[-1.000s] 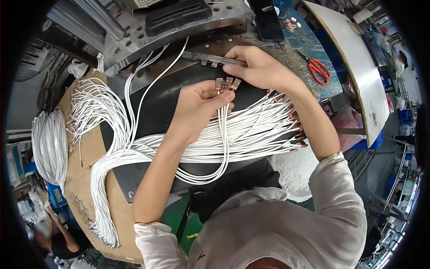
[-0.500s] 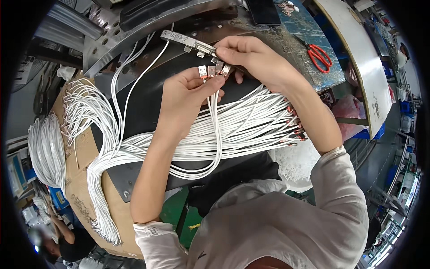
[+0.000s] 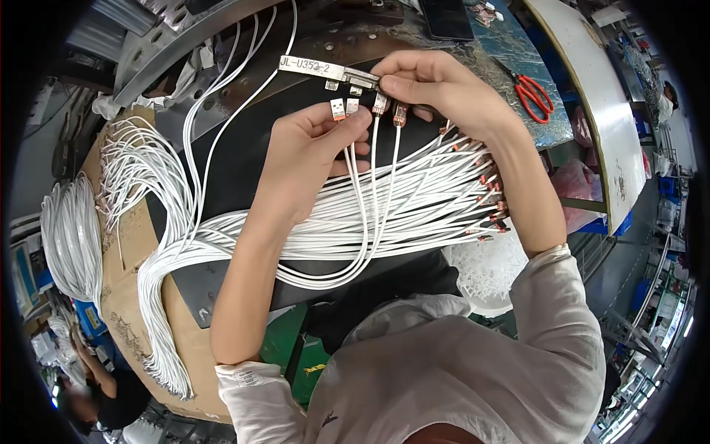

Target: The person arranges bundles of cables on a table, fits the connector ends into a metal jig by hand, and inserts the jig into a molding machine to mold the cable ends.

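Observation:
My right hand (image 3: 436, 85) grips the right end of a slim metal bar fixture (image 3: 316, 68) with small metal sockets along its lower edge. Two white cables hang from its right part, their USB plugs (image 3: 379, 103) up against it just by my right fingers; whether they are fully seated I cannot tell. Between thumb and fingers, my left hand (image 3: 314, 152) pinches two more cables. Their USB plugs (image 3: 338, 109) point up, a little below the fixture and apart from it. Underneath lies a thick bundle of white cables (image 3: 325, 235), its copper-coloured ends to the right.
Red-handled scissors (image 3: 534, 98) lie on the worn blue surface at right, with a dark phone (image 3: 447, 21) farther back. Coiled white cables (image 3: 72, 240) rest at far left beside brown cardboard (image 3: 126, 296). Another person (image 3: 111, 396) works at lower left.
Two of the plugs bunched in my left hand have gone to the fixture's right part, and their cables now hang apart. My left hand keeps the other two.

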The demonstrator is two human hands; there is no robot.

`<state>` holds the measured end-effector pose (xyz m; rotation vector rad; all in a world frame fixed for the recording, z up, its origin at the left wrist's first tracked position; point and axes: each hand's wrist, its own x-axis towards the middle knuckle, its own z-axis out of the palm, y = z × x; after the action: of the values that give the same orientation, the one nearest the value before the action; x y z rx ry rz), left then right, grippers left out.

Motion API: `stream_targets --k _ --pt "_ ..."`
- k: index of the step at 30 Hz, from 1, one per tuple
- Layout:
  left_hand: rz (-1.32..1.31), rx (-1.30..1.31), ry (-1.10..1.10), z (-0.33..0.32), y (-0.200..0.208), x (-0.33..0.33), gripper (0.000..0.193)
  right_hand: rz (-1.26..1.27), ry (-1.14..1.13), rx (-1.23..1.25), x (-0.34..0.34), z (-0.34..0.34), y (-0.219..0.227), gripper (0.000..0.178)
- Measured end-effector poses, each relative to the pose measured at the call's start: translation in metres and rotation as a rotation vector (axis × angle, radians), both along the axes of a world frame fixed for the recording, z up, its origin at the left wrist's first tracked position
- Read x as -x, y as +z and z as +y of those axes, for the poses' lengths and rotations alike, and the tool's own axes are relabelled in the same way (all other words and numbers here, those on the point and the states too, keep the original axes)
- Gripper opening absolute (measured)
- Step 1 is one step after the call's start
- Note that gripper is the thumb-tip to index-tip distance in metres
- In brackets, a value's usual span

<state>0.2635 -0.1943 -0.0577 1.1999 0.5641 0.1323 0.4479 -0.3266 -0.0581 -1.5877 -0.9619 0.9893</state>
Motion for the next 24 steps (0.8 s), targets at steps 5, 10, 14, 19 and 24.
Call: stream_targets --k 5,10,14,19,24 --pt "0.034 0.001 -0.036 0.003 -0.001 0.001 0.019 -0.039 0.064 0.059 0.0 -0.001 0.007 0.027" --pt "0.006 0.021 -0.123 0.013 0.001 0.007 0.023 -0.048 0.062 0.016 0.002 -0.002 0.008 0.036" --pt "0.043 0.007 -0.229 0.019 0.004 0.011 0.034 -0.051 -0.009 0.01 0.0 0.0 0.005 0.039" --pt "0.066 0.001 -0.124 0.013 0.0 0.006 0.031 -0.092 0.014 0.04 -0.002 0.003 0.004 0.041" --pt "0.004 0.01 -0.076 0.013 0.002 0.008 0.028 -0.085 0.049 0.027 -0.012 0.001 -0.003 0.038"
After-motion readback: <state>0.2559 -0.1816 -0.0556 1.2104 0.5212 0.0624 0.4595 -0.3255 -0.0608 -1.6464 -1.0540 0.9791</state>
